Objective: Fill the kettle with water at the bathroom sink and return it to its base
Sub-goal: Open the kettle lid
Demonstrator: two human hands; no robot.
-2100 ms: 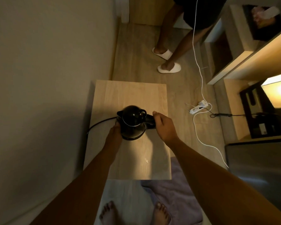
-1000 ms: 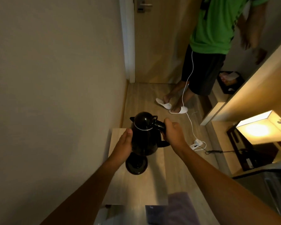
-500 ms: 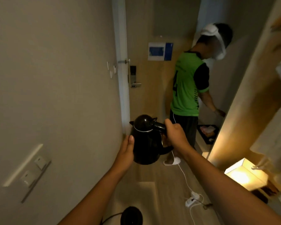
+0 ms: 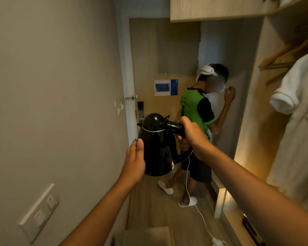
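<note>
A glossy black electric kettle [image 4: 156,148] with its lid closed hangs upright in the air in front of me, at chest height. My right hand [image 4: 190,134] is wrapped around its handle on the right. My left hand [image 4: 134,161] lies flat, fingers together, against the kettle's left side. The kettle's base is out of view, and no sink shows.
A person in a green shirt [image 4: 197,112] and white slippers stands ahead by the wooden door [image 4: 160,59], facing the right wall. A white cable [image 4: 194,201] trails across the floor. A wall [image 4: 52,103] closes the left; a white robe [image 4: 299,121] hangs on the right. The small table's edge [image 4: 144,235] shows below.
The kettle came off its base on the small table and rose to chest height. My view lifted from the table to the hallway; the base dropped out of sight.
</note>
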